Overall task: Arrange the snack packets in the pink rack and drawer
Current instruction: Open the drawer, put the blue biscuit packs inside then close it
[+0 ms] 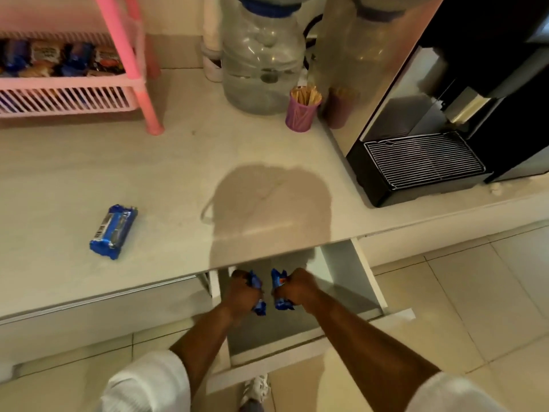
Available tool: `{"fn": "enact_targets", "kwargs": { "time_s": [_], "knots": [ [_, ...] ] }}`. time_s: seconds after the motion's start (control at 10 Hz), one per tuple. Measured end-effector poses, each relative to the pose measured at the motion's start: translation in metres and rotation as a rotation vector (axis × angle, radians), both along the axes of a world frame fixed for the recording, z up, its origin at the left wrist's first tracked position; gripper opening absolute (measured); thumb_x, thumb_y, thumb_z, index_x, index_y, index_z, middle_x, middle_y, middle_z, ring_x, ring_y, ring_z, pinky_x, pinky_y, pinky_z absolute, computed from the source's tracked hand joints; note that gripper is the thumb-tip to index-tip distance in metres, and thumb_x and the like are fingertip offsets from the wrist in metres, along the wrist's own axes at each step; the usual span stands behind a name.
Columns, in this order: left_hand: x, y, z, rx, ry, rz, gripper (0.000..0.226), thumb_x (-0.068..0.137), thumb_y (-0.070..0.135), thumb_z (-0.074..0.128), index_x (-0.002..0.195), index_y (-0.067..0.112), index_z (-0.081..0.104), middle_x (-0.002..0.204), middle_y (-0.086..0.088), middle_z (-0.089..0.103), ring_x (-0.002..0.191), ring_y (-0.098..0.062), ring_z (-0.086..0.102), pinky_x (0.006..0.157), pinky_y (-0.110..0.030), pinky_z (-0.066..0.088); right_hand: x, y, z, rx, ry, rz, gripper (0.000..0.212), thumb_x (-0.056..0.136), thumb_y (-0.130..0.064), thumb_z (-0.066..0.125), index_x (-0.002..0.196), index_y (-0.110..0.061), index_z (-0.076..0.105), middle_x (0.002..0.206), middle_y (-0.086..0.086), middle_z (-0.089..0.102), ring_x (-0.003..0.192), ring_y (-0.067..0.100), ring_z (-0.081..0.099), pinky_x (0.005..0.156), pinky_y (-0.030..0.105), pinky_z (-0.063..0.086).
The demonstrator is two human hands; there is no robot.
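Each hand's grip, left [242, 292] and right [300, 288], round crinkly blue foil packets.

My hands [269, 289] cover most of both blue packets [258, 295]; the worktop [178, 173] hides the drawer's [267, 340] back. At ten o'clock, the pink rack [68, 84] is cropped, its packet labels blurred.

No word, brand or number can be read anywhere in this view. The blue snack packet [113, 231] lying on the counter [184, 162] shows a white barcode patch at one end, but its bars and digits are too small to make out. The wrappers of the packets in the pink rack [68, 84] carry blurred printing that stays illegible.
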State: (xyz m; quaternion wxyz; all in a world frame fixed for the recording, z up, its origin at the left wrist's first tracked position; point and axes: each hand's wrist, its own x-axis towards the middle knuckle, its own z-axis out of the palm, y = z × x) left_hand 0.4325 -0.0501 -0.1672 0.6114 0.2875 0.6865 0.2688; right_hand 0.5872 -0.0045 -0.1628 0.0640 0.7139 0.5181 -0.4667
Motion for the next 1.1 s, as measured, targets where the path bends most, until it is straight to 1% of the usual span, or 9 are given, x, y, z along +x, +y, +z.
{"fn": "enact_targets", "kwargs": {
  "time_s": [0.2, 0.3, 0.4, 0.5, 0.6, 0.8, 0.9, 1.0, 1.1],
  "knots": [
    [0.005, 0.009, -0.056, -0.280, 0.158, 0.172, 0.038, 0.090, 0.007, 0.060, 0.073, 0.028, 0.034, 0.096, -0.006, 0.051, 0.093, -0.023, 0.052, 0.085, -0.032, 0.048, 0.000, 0.003, -0.045, -0.058, -0.139, 0.087, 0.066, 0.067, -0.046, 0.087, 0.116, -0.009, 0.061, 0.113, 0.008, 0.069, 0.090, 0.018, 0.064, 0.066, 0.025, 0.047],
    [0.010, 0.004, -0.057, -0.359, 0.170, 0.195, 0.021, 0.092, 0.010, 0.057, 0.102, 0.024, 0.044, 0.109, -0.010, 0.044, 0.098, -0.024, 0.046, 0.091, -0.037, 0.046, 0.000, -0.002, -0.062, -0.099, -0.165, 0.117, 0.060, 0.069, -0.044, 0.087, 0.111, -0.008, 0.061, 0.114, 0.008, 0.069, 0.099, 0.021, 0.066, 0.068, 0.025, 0.048],
    [0.018, 0.007, -0.067, -0.387, 0.091, 0.411, 0.035, 0.094, 0.005, 0.049, 0.129, 0.007, 0.047, 0.112, -0.015, 0.054, 0.091, -0.023, 0.050, 0.082, -0.036, 0.048, -0.004, -0.006, -0.079, -0.145, -0.167, 0.125, 0.050, 0.074, -0.039, 0.086, 0.104, -0.008, 0.060, 0.115, 0.010, 0.069, 0.097, 0.021, 0.066, 0.070, 0.024, 0.049],
    [0.024, 0.004, -0.082, -0.398, 0.178, 0.460, 0.016, 0.097, 0.012, 0.046, 0.091, 0.014, 0.061, 0.098, -0.012, 0.055, 0.066, -0.018, 0.045, 0.055, -0.025, 0.038, -0.009, -0.007, -0.091, -0.182, -0.175, 0.140, 0.055, 0.074, -0.039, 0.086, 0.110, -0.005, 0.063, 0.115, 0.011, 0.069, 0.102, 0.022, 0.067, 0.070, 0.023, 0.049],
    [0.025, 0.006, -0.080, -0.467, 0.097, 0.612, 0.020, 0.091, 0.027, 0.054, 0.085, 0.010, 0.063, 0.084, -0.011, 0.052, 0.060, -0.021, 0.040, 0.054, -0.026, 0.034, -0.014, -0.003, -0.100, -0.185, -0.168, 0.116, 0.061, 0.074, -0.039, 0.087, 0.117, -0.005, 0.060, 0.119, 0.011, 0.067, 0.104, 0.022, 0.066, 0.070, 0.022, 0.048],
    [0.031, 0.008, -0.081, -0.532, 0.074, 0.783, 0.033, 0.090, 0.036, 0.053, 0.093, 0.006, 0.065, 0.089, -0.014, 0.055, 0.078, -0.027, 0.050, 0.068, -0.034, 0.041, -0.016, -0.002, -0.111, -0.173, -0.172, 0.106, 0.063, 0.078, -0.034, 0.084, 0.125, -0.004, 0.054, 0.125, 0.012, 0.063, 0.110, 0.023, 0.064, 0.073, 0.022, 0.047],
    [0.028, 0.006, -0.086, -0.509, 0.139, 0.547, 0.025, 0.091, 0.023, 0.057, 0.107, 0.005, 0.060, 0.106, -0.019, 0.058, 0.084, -0.027, 0.052, 0.073, -0.038, 0.046, -0.016, -0.004, -0.114, -0.178, -0.174, 0.125, 0.066, 0.080, -0.031, 0.083, 0.129, -0.003, 0.050, 0.130, 0.013, 0.060, 0.115, 0.025, 0.062, 0.077, 0.022, 0.047],
    [0.024, 0.002, -0.086, -0.456, 0.251, 0.206, 0.049, 0.093, 0.016, 0.062, 0.138, 0.013, 0.041, 0.135, -0.019, 0.045, 0.113, -0.033, 0.053, 0.088, -0.038, 0.051, -0.018, -0.005, -0.118, -0.162, -0.182, 0.149, 0.069, 0.081, -0.034, 0.081, 0.132, -0.004, 0.045, 0.131, 0.013, 0.058, 0.116, 0.025, 0.061, 0.081, 0.025, 0.048],
    [0.023, 0.003, -0.082, -0.460, 0.287, 0.131, 0.051, 0.095, 0.015, 0.058, 0.142, 0.016, 0.039, 0.138, -0.018, 0.041, 0.119, -0.034, 0.051, 0.087, -0.036, 0.050, -0.020, -0.003, -0.119, -0.147, -0.186, 0.167, 0.068, 0.084, -0.033, 0.078, 0.134, -0.005, 0.042, 0.131, 0.013, 0.056, 0.114, 0.025, 0.061, 0.083, 0.027, 0.050]
  ]
}}
